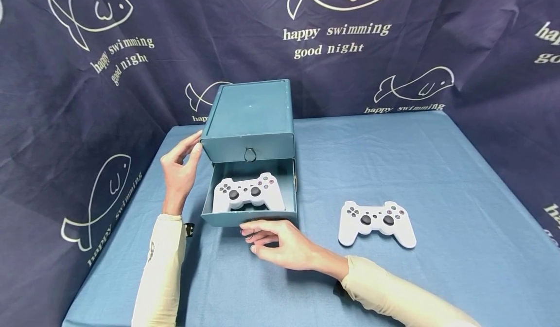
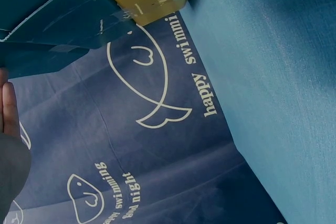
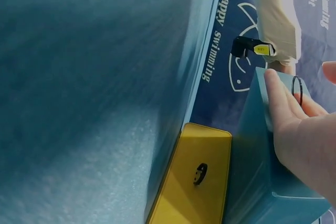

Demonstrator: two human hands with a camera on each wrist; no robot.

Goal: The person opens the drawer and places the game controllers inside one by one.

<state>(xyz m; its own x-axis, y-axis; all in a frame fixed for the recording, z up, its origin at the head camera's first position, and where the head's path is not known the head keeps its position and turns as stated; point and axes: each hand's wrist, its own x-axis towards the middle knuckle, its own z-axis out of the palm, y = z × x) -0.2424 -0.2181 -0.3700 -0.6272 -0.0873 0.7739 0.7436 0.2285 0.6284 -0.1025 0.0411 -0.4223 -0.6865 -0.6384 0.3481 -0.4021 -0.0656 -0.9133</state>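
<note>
A teal drawer unit [image 1: 250, 109] stands on the table. One drawer [image 1: 289, 191] is pulled out below its uppermost drawer and holds a white game controller [image 1: 222, 201]. My right hand [image 1: 286, 247] is at that drawer's front, fingers hooked at its dark ring pull [image 3: 297, 90], thumb apart. At the unit's front left corner, my left hand [image 1: 181, 169] rests against the side with fingers and thumb fairly straight; in the left wrist view only part of its fingers [image 2: 9, 109] shows. A second white game controller [image 1: 377, 221] lies on the table, right of the drawer.
A yellow drawer [image 3: 202, 153] with a dark ring pull sits at the unit's bottom, seen in the wrist views. The blue cloth-covered table [image 1: 455, 268] ends at dark curtains [image 1: 245, 35] printed with white fish, behind and on both sides.
</note>
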